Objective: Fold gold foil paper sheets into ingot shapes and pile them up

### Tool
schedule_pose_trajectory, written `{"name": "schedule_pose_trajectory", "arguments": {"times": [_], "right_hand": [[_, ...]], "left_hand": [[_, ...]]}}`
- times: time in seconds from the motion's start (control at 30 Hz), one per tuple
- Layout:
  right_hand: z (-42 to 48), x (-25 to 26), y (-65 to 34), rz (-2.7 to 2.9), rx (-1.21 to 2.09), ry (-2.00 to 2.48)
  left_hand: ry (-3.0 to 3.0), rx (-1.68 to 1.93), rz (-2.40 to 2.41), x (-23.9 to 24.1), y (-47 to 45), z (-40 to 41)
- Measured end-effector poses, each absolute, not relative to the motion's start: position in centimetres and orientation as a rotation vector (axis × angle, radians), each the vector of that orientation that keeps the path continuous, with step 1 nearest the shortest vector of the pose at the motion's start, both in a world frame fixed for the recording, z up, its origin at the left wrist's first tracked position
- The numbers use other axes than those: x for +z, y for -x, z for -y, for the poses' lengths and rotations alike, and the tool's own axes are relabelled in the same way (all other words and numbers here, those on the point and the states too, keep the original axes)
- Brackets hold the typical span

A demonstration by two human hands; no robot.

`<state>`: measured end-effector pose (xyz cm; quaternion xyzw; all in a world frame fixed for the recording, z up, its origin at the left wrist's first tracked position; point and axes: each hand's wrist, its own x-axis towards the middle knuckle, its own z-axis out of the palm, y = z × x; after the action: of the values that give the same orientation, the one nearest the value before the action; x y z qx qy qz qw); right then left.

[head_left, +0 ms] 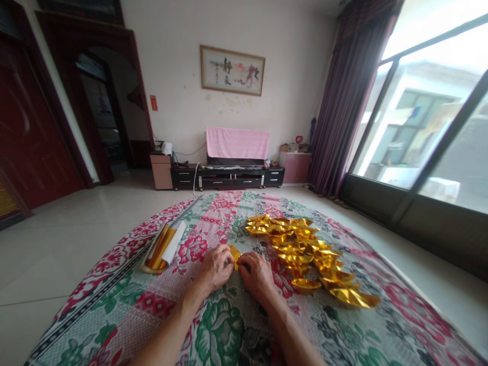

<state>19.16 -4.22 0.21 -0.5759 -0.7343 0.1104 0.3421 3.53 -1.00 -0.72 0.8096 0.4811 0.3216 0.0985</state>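
Note:
Between my two hands, near the middle of the flowered cloth (156,325), is a small piece of gold foil paper (235,252). My left hand (216,267) pinches its left side with bent fingers. On its right side, my right hand (256,272) grips it between thumb and fingers. The fingers hide much of the paper, so its folds cannot be made out. Many folded gold paper ingots (301,251) lie in rows to the right of my right hand. Left of my hands rests a loosely curled stack of gold and white paper sheets (162,249).
The flowered cloth covers a rounded surface. Beyond it, a low black cabinet (231,180) stands against the wall, with a pink towel (237,142) draped over something on top. A purple curtain (335,101) and large windows (419,127) are at the right, a red door (34,117) at the left.

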Motion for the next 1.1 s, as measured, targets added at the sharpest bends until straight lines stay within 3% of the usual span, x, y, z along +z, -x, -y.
{"name": "schedule_pose_trajectory", "arguments": {"times": [1.1], "right_hand": [[4.1,0.0,-18.9,1.873,0.286,1.584]], "left_hand": [[-2.384,0.977,-1.453,-0.8,-3.8,1.2]]}}
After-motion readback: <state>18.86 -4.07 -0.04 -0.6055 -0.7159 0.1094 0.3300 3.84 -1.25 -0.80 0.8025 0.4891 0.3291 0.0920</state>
